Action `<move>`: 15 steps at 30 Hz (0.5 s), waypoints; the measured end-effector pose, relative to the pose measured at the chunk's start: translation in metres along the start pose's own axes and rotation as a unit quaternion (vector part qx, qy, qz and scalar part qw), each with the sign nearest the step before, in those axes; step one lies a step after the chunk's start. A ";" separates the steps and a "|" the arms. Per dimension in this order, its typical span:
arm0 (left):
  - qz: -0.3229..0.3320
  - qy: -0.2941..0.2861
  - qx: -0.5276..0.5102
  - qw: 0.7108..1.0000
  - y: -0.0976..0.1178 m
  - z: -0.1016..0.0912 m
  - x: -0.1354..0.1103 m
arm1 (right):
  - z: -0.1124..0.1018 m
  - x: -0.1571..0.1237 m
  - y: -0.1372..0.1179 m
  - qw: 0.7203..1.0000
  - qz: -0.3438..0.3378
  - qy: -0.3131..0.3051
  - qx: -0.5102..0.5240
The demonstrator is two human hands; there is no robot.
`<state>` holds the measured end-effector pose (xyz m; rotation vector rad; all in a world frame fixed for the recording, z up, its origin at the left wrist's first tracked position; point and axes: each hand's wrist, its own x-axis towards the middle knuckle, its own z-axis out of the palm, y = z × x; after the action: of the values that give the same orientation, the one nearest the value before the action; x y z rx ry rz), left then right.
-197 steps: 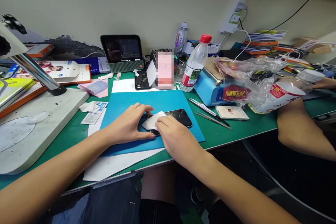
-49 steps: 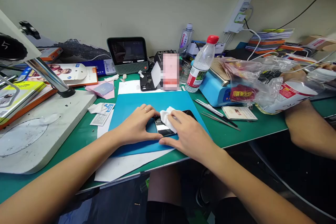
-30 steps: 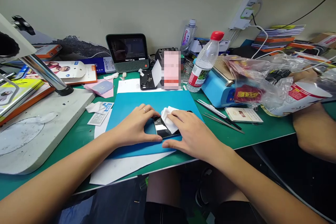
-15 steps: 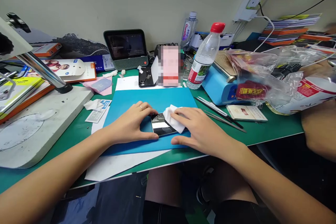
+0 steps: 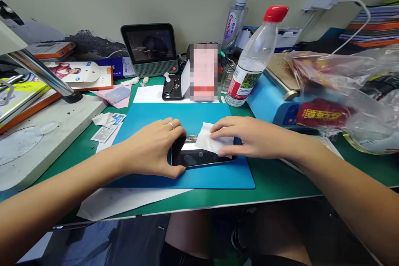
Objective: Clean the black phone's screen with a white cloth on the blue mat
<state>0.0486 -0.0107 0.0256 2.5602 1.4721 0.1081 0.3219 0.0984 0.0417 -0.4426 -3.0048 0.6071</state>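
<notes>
A dark, glossy smartphone [image 5: 199, 159] lies flat on the blue mat [image 5: 174, 112], with round smudges or wet patches on its screen. My left hand [image 5: 156, 147], a ring on one finger, grips the phone's left end between thumb and fingers. In my right hand [image 5: 246, 137] is a white wipe [image 5: 206, 140], held by the fingertips and thumb over the right part of the screen. The wipe and hand hide much of the phone's right end and upper edge.
Behind the mat stand a smart display [image 5: 151, 45], a black phone case [image 5: 172, 88] and a pixelated pink item [image 5: 204, 70]. A red-capped bottle [image 5: 252, 62] is beside a blue machine [image 5: 271, 95]. Left is a metal-post stand [image 5: 56, 133]; opened sachets [image 5: 107, 129] lie near it.
The view has shifted closer. My right hand has turned flatter, and the wipe is less bunched and spread over the screen. My left hand keeps its hold on the smartphone.
</notes>
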 end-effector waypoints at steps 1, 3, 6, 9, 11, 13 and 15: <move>0.006 -0.010 0.004 1.000 -0.001 -0.004 0.005 | -0.004 0.006 0.003 1.000 -0.004 -0.012 0.011; 0.009 -0.029 0.000 1.000 -0.002 -0.011 0.016 | -0.011 0.018 0.007 0.999 0.004 -0.032 0.018; -0.021 -0.060 -0.034 0.997 -0.003 -0.019 0.032 | -0.013 0.033 0.010 0.999 0.036 -0.035 0.002; -0.064 -0.080 -0.054 0.993 0.000 -0.022 0.041 | -0.003 0.041 0.012 0.998 0.057 0.001 0.002; -0.071 -0.078 -0.051 0.993 0.003 -0.020 0.043 | 0.006 0.043 0.013 0.997 0.063 0.035 0.013; -0.066 -0.065 -0.045 0.995 0.006 -0.017 0.041 | 0.014 0.046 0.013 0.996 0.066 0.059 0.017; -0.057 -0.044 -0.028 0.997 0.008 -0.013 0.039 | 0.019 0.048 0.015 0.995 0.073 0.073 -0.002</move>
<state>0.0730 0.0207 0.0389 2.3974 1.5558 0.0199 0.2783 0.1179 0.0174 -0.6816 -2.8538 0.5529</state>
